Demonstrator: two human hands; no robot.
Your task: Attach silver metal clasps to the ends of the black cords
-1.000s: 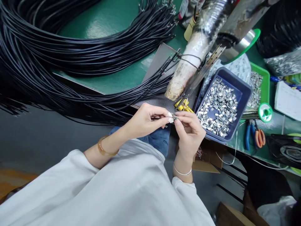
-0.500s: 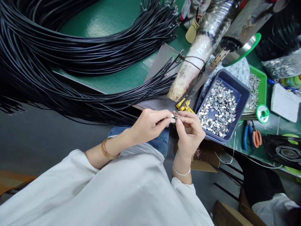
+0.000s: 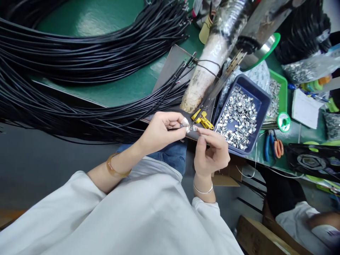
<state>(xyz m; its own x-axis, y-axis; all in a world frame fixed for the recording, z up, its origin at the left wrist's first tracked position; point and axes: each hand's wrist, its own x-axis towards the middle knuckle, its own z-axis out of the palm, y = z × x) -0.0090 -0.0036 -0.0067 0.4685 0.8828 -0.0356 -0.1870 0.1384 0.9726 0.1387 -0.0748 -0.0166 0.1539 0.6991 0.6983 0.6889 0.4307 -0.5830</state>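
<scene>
My left hand (image 3: 164, 132), with white coverings on its thumb and fingertip, pinches the end of a thin black cable (image 3: 182, 125). Short coloured wires seem to stick out of it, though they are too small to make out well. Facing it, my right hand (image 3: 212, 148) holds a tiny shiny metal piece (image 3: 194, 129) between thumb and fingertips, close to the wire ends. Whether the two parts touch I cannot tell. Just beyond my fingers lies a yellow tool (image 3: 203, 119). To the right stands a dark blue bin (image 3: 261, 102) with many small metal shells (image 3: 239, 117).
Bundles of black cable (image 3: 92, 56) cover the left of the green table (image 3: 106, 94). A wrapped roll (image 3: 202, 71) slants behind my hands. Right are a green tray (image 3: 283, 92), a solder spool (image 3: 283, 122), pliers (image 3: 278, 148) and a notepad (image 3: 305, 108). Another person's sleeve (image 3: 297, 219) shows lower right.
My hands have drawn slightly apart, so the small metal piece and wire ends now show between them. The view has shifted, and the table's things appear further left.
</scene>
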